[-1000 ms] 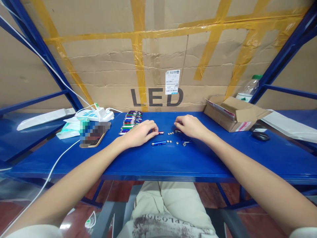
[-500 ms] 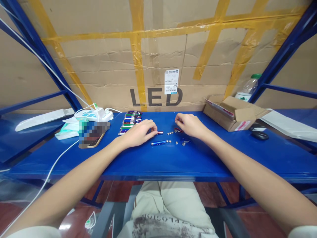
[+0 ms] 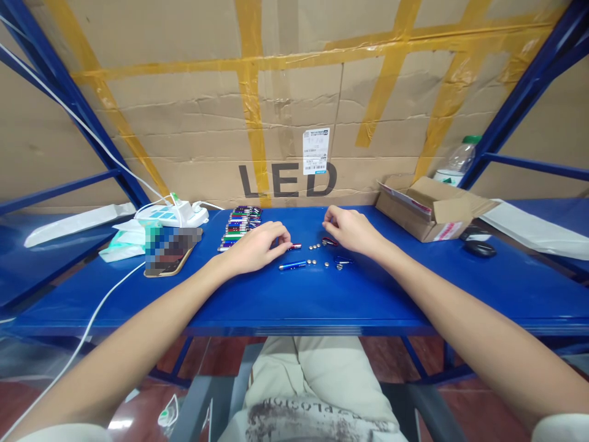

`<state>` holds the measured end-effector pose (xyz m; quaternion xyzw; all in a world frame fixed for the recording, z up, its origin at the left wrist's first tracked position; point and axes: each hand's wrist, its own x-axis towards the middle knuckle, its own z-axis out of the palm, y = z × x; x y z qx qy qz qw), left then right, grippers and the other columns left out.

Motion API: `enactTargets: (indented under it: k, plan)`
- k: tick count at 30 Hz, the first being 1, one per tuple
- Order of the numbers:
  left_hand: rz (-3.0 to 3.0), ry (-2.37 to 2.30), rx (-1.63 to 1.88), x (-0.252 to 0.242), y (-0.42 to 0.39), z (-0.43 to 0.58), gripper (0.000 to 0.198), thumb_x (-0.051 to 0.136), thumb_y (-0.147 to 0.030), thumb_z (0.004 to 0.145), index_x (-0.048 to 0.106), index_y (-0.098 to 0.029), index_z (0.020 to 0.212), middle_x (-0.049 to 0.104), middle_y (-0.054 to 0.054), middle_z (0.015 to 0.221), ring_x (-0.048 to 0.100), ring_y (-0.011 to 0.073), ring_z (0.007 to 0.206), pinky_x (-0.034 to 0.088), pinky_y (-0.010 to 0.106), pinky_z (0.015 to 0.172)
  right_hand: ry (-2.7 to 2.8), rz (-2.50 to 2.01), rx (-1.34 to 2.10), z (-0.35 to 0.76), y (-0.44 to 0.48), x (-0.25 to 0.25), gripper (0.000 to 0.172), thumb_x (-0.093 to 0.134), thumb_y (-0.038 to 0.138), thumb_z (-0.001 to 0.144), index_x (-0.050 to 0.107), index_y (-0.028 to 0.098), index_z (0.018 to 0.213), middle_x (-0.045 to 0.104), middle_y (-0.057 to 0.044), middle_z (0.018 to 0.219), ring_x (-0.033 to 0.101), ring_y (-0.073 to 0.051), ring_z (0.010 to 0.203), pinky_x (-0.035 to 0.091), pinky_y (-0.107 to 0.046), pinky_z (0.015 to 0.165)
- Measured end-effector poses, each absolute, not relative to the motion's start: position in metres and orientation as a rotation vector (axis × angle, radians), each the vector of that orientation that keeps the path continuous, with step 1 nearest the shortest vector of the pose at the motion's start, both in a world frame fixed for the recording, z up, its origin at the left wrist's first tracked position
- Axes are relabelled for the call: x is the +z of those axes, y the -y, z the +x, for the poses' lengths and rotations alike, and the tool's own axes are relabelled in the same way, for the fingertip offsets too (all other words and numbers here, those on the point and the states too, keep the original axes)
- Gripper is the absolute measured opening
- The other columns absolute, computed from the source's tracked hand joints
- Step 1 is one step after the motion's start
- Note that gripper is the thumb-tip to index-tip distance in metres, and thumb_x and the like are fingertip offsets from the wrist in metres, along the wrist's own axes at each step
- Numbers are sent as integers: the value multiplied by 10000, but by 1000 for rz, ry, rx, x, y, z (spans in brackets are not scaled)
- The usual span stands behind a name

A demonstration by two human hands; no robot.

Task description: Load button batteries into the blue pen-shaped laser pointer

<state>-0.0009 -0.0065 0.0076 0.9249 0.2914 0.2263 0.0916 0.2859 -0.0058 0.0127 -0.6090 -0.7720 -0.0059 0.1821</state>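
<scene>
My left hand [image 3: 264, 247] rests on the blue table with thumb and forefinger closed at the left end of a small red penlight [image 3: 296, 247]. Curled and closed, my right hand [image 3: 352, 230] is just above a red end cap with a clip [image 3: 329, 241]; whatever its fingertips hold is hidden. Several button cells [image 3: 314, 247] lie in a short row between the hands. Nearer to me is a blue penlight [image 3: 292, 265], with more button cells [image 3: 311, 262] to its right. A blue clip [image 3: 343, 260] lies beyond them, beside a small metal piece [image 3: 339, 267].
Several colourful penlights [image 3: 239, 227] are lined up behind my left hand. Further left are a phone [image 3: 172, 253], a packet [image 3: 127, 239] and a power strip [image 3: 172, 213]. On the right stand an open cardboard box [image 3: 432, 209], a black mouse [image 3: 479, 248] and a bottle [image 3: 460, 161].
The whole view has shifted slightly, so everything appears a little further left. Both hands keep nearly the same pose, and the small parts stay in place on the table.
</scene>
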Motion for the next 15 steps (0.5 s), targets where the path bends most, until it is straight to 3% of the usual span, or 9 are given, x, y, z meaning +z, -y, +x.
enactTargets:
  k: [15]
  plan:
    - [2748, -839, 674, 8, 7, 0, 194, 570, -360, 1116, 672, -210, 1046, 695, 49, 1046, 644, 229, 1007, 501, 394, 925, 2202, -1745, -27, 286, 7, 13, 167, 584, 284, 1072, 734, 228, 1121, 837, -79, 1024, 736, -265, 938, 372, -323, 717]
